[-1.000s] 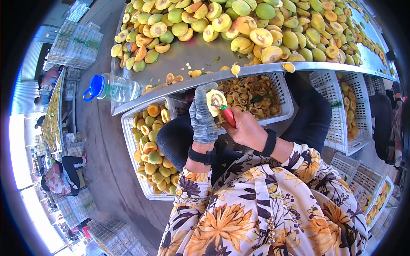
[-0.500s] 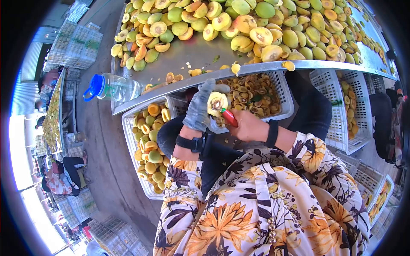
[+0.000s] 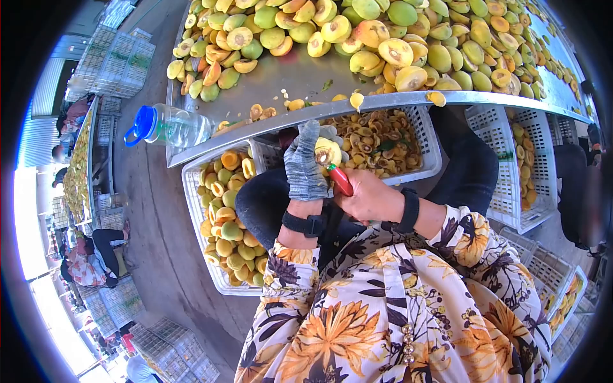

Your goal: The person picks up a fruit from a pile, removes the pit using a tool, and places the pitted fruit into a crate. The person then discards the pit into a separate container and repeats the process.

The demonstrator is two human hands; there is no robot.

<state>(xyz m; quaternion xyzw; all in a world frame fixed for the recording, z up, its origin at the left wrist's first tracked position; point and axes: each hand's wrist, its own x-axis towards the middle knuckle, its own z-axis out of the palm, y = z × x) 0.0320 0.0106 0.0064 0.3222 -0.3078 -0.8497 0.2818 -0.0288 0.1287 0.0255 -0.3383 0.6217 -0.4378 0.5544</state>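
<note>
My left hand (image 3: 305,167), in a grey glove, is closed round a halved yellow fruit (image 3: 327,152) whose cut face looks toward my right. My bare right hand (image 3: 370,196) grips a tool with a red handle (image 3: 340,180); its tip meets the cut face of the fruit. Both hands are close together above my lap, just below the metal table edge (image 3: 255,130). Behind them, a white crate (image 3: 433,143) holds small brown-yellow scraps (image 3: 377,143).
Halved fruit (image 3: 396,51) is heaped on the metal table. A water bottle (image 3: 172,126) lies at its left corner. White crates of fruit stand at left (image 3: 195,210) and right (image 3: 495,137). Other people (image 3: 89,255) sit at far left.
My left hand has shifted slightly right, closer to my right hand, with the fruit still in it. The fruit's cut face has turned slightly.
</note>
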